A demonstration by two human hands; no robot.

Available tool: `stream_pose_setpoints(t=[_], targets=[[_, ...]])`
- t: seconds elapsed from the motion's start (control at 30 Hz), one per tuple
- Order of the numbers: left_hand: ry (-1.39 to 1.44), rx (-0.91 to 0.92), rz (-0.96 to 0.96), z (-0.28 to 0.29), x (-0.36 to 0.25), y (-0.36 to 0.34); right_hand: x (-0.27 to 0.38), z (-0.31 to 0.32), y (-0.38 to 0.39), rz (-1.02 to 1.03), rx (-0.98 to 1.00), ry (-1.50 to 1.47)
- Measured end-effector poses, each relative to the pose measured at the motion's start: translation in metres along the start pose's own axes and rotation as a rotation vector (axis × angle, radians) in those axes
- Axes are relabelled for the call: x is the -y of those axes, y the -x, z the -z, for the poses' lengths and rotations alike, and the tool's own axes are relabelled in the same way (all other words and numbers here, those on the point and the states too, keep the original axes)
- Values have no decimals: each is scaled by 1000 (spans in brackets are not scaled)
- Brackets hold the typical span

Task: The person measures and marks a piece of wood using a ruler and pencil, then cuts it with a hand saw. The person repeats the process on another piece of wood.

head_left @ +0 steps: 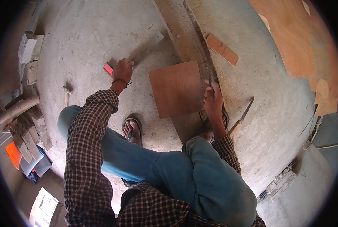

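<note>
My left hand point(122, 71) is closed around what looks like a try square, low over the floor. Its flat metal blade point(150, 45) with a hole near the end points up and right, and a red part point(108, 69) shows on the other side of my fingers. A square brown plywood piece point(175, 90) lies across a long wooden plank point(178, 26) between my feet. At its right edge, my right hand point(213, 100) grips a slim dark stick, like a pencil point(209, 76), pointing away from me.
Right of my right foot lies a narrow saw point(246, 109) with a wooden handle. A small brown wood strip point(222, 49) rests beside the plank. Large plywood sheets point(297, 38) lie at the far right. On the left are a hammer point(67, 94) and stacked wood offcuts point(29, 126).
</note>
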State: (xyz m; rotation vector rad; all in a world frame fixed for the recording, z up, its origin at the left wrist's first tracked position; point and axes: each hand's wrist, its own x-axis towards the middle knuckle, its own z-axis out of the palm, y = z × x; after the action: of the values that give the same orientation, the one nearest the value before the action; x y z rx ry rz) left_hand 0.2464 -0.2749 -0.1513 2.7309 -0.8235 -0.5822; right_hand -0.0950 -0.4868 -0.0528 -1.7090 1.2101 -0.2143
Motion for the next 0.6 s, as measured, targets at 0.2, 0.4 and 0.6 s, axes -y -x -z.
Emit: stream_pose_setpoints(t=[0.2, 0.4, 0.6], targets=[[69, 27, 46, 1, -4, -2, -11, -4, -5, 113, -81, -4], [57, 6, 37, 5, -2, -1, -12, 1, 1, -46, -3, -248], [293, -108, -61, 29, -20, 4, -5, 5, -2, -13, -65, -403]])
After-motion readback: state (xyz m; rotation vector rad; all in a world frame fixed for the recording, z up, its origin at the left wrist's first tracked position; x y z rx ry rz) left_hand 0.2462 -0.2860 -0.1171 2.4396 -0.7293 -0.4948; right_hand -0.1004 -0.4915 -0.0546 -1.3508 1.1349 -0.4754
